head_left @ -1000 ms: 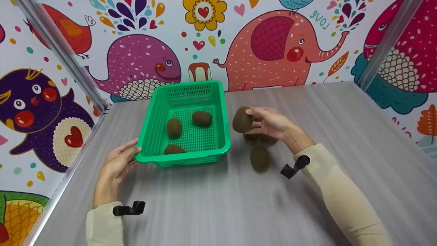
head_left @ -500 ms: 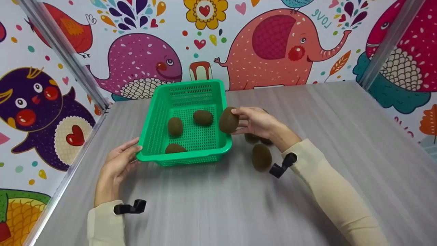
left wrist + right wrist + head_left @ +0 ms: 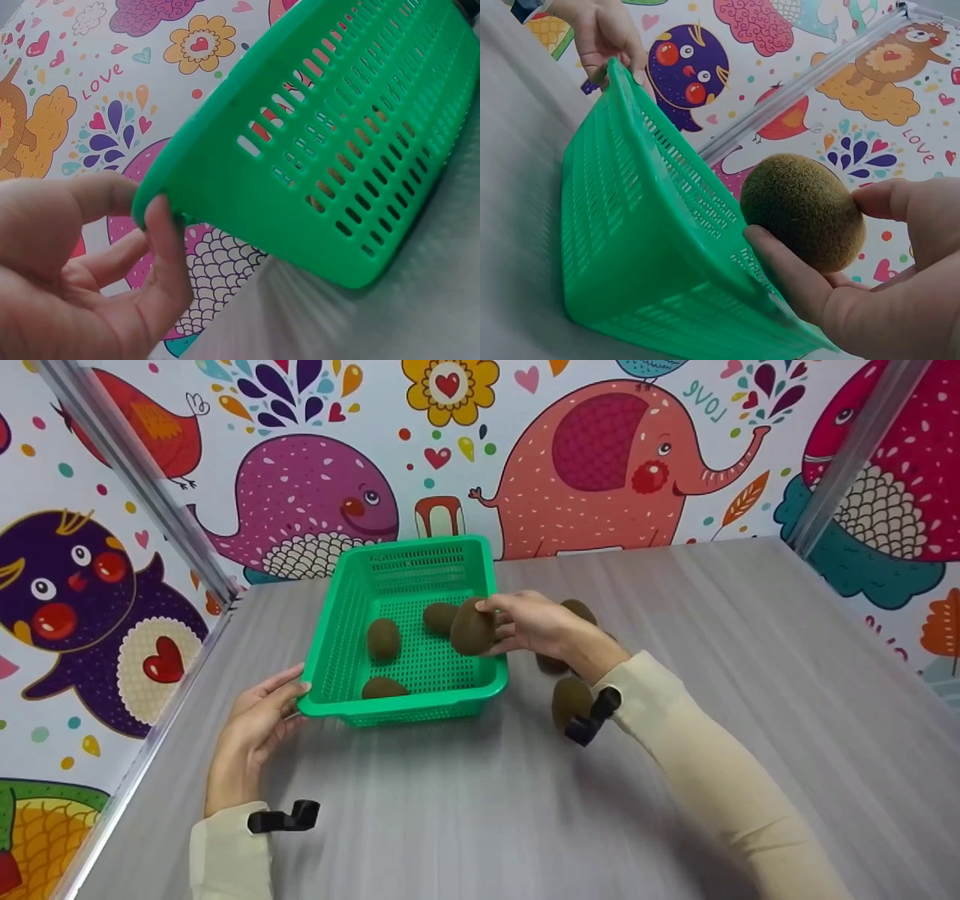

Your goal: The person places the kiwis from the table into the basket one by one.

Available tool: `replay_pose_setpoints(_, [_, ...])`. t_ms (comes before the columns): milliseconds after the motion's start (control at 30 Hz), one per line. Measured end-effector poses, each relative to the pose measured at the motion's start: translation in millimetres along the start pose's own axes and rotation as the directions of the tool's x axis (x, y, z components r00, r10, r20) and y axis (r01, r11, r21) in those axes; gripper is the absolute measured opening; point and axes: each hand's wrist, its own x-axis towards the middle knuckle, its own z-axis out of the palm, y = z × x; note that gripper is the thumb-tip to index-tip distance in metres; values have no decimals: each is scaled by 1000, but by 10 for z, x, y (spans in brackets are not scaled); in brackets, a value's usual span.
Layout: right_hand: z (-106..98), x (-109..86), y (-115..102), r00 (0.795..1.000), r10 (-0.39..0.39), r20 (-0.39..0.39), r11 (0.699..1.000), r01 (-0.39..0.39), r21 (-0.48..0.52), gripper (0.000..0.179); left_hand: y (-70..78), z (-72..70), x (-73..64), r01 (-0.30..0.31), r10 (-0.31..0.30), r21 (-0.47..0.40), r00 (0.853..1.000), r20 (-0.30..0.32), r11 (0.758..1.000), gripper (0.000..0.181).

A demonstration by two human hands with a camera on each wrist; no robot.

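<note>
A fuzzy brown kiwi (image 3: 804, 211) is pinched between the thumb and fingers of my right hand (image 3: 534, 622). In the head view this kiwi is over the right part of the green basket (image 3: 405, 706), inside its rim. My left hand (image 3: 259, 727) grips the basket's near left corner; the left wrist view shows thumb and fingers (image 3: 169, 255) on the rim. Inside the basket lie three kiwis: one at the left (image 3: 383, 640), one near the back (image 3: 439, 619), partly covered by the held kiwi, and one (image 3: 384, 687) half hidden behind the front wall.
Right of the basket, more kiwis lie on the grey table (image 3: 420, 825). One kiwi (image 3: 570, 701) is nearest the front, and others, such as a kiwi (image 3: 579, 610), are partly hidden by the right arm. Walls with cartoon animals (image 3: 600, 472) close off the back and sides.
My right hand has carried the kiwi leftward from beside the basket, across its right rim, to above its inside. The left hand and basket have stayed in place.
</note>
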Motion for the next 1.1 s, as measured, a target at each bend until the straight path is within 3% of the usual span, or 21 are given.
replay_pose_setpoints(233, [171, 129, -9, 1000, 27, -4, 997, -27, -68, 42, 14, 4, 3, -6, 6, -1, 1000, 3, 1000, 61])
replay_pose_setpoints(500, [355, 262, 17, 998, 57, 11, 989, -55, -136, 44, 1, 9, -6, -1, 1, 13, 1000, 2, 1000, 61])
replay_pose_setpoints(833, [401, 362, 61, 997, 78, 13, 979, -74, -190, 34, -15, -3, 6, -7, 7, 17, 1000, -5, 1000, 60])
replay_pose_setpoints(1100, [458, 438, 60, 993, 120, -1, 963, -117, -242, 45, -12, -5, -2, -9, 9, 19, 1000, 4, 1000, 61])
